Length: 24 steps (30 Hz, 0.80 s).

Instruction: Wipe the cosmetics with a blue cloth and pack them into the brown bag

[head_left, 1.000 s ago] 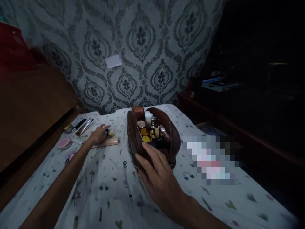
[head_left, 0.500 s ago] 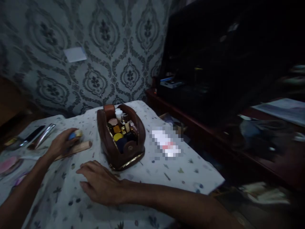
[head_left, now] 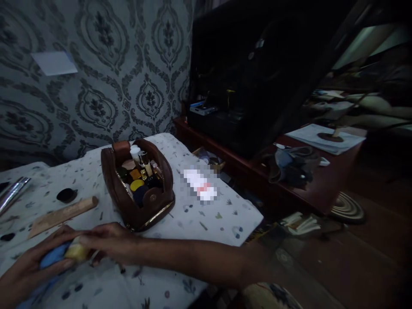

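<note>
My left hand (head_left: 30, 262) is closed round a small blue container (head_left: 53, 256) with a pale yellow top (head_left: 77, 249), low at the left over the cloth. My right hand (head_left: 114, 242) meets it there, its thumb and fingers gripping the yellow top. Both hands are somewhat dim and blurred, and the container's exact kind is unclear. Just beyond them lie a flat wooden piece (head_left: 64, 214), perhaps a comb, and a small dark round cup (head_left: 67, 195). Behind my right hand stands an open brown cosmetic bag (head_left: 138, 214), filled with several bottles and small jars.
A patterned white cloth (head_left: 206, 234) covers the table. To the right of the bag lies a pixelated item (head_left: 199, 184). A dark red stand (head_left: 334, 189) with a large black screen (head_left: 257, 86) runs along the right. A silvery tube (head_left: 14, 195) lies far left.
My view has swung to the right. My left hand has picked up the blue container and brought it nearer, uncovering the dark cup. My right hand has come over to grip the top.
</note>
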Each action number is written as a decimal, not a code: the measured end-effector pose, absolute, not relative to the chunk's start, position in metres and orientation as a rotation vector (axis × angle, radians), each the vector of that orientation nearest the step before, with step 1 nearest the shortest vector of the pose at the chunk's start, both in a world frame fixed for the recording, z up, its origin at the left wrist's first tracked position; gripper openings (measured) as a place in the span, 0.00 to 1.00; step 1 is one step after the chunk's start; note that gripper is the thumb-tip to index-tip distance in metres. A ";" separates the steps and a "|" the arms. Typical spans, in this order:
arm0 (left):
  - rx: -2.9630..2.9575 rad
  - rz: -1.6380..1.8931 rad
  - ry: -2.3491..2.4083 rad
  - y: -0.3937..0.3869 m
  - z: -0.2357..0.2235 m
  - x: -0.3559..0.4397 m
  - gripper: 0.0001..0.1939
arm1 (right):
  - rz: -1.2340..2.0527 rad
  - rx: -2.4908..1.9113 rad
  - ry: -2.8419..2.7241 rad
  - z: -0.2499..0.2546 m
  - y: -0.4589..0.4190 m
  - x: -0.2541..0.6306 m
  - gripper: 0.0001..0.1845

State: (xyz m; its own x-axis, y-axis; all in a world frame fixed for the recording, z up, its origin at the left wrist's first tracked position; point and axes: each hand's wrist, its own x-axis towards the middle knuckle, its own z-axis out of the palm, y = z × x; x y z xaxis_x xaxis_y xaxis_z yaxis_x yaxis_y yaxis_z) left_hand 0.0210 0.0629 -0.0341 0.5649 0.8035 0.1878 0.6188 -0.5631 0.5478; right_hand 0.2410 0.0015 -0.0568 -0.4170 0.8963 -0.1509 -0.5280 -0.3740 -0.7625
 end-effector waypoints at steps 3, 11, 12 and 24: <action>2.138 0.710 1.336 0.048 -0.024 0.041 0.20 | 2.001 -0.573 -0.681 -0.058 0.006 0.246 0.35; 1.642 1.183 1.430 0.005 -0.004 0.095 0.24 | 1.764 -0.562 -0.595 -0.046 -0.004 0.247 0.30; 1.657 1.204 1.355 0.003 -0.006 0.092 0.23 | 1.747 -0.565 -0.591 -0.046 -0.004 0.246 0.30; 1.949 0.965 1.141 -0.001 -0.010 0.084 0.20 | 1.624 -0.693 -1.029 -0.048 -0.007 0.251 0.22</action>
